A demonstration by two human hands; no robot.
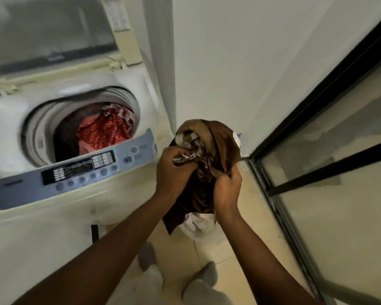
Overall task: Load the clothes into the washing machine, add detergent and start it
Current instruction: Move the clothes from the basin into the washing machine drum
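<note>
Blurred washing machine (42, 230) behind; left hand (174, 170) and right hand (228, 190) clutch brown clothes (220, 139).

I read no legible text. Washing machine (42, 238): control panel (75, 170) markings blurred; blue badge (55, 57) on lid (53, 29) unreadable; lid-frame sticker (117, 15) smeared beyond reading.

the white top-loading washing machine (53, 238) fills the left of the frame, its lid (53, 34) raised at the upper left. a blue-grey control panel (31, 190) runs along its near edge. in the open drum (40, 137), left of centre, lies a red patterned cloth (103, 130). at centre, just right of the machine, a bundle of dark brown clothes (220, 139) with checked and white pieces is gripped by the left hand (174, 170) and right hand (228, 190).
</note>
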